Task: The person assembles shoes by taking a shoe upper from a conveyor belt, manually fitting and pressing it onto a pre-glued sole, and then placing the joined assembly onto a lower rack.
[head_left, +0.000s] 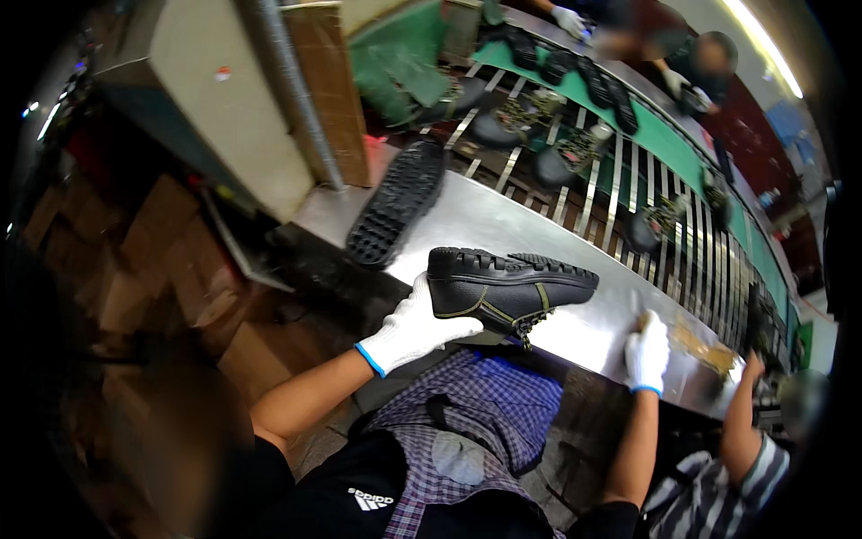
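My left hand point(415, 331), in a white knit glove with a blue cuff, grips a black shoe point(503, 292) by its heel end. The shoe is held sole up, its lugged tread on top, yellow stitching on the side and laces hanging below. Over the metal ledge to the right, my gloved right hand point(648, 355) has its fingers curled. A small brownish thing shows at its fingertips, too blurred to name. Left of the held shoe, a black sole point(397, 202) lies tread up on the ledge.
Beyond the metal ledge point(337, 216) runs a slatted conveyor carrying dark shoes point(496, 128), with a green strip point(669, 154) holding soles behind it. Brown tape point(705, 349) lies on the ledge at right, near a co-worker's arm point(743, 418). Cardboard boxes point(166, 238) are piled at left.
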The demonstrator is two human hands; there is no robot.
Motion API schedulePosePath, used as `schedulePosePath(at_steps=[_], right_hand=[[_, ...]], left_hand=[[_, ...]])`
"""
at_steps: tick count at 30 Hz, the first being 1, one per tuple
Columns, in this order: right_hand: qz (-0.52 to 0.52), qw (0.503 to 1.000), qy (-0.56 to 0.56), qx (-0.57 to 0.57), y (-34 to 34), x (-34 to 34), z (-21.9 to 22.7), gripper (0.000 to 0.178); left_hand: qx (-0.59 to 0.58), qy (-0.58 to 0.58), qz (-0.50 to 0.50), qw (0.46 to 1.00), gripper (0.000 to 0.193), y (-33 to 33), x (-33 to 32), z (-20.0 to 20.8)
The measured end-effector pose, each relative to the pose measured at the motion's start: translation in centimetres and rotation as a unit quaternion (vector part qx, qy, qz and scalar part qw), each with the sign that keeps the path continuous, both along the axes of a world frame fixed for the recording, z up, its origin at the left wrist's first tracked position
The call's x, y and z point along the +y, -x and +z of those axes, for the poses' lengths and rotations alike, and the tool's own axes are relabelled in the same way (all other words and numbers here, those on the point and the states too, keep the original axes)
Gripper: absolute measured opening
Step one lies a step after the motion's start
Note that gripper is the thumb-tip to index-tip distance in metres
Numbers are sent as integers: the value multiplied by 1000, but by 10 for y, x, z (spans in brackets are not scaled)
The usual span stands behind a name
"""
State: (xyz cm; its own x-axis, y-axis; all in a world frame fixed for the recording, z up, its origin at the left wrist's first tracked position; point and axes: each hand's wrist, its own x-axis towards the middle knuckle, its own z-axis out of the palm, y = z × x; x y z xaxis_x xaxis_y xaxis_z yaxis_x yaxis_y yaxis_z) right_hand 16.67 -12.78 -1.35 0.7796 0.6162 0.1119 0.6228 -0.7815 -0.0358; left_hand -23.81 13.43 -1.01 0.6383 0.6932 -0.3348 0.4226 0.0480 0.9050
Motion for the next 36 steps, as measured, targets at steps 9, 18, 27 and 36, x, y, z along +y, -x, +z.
schedulePosePath(at_steps=[9, 18, 27, 36], right_hand=[[-9, 968, -248, 46, 70, 4, -46, 53], [-26, 958, -282, -39, 70, -2, -75, 46], [-88, 943, -320, 14, 89, 11, -56, 51], [-57, 926, -372, 3, 92, 25, -52, 48]], left_hand=[[5, -102, -72, 992, 62, -13, 22, 27], [-169, -396, -54, 901, 63, -59, 28, 46], [-52, -501, -297, 811, 95, -227, -9, 62], [96, -472, -311, 820, 76, -240, -24, 97]])
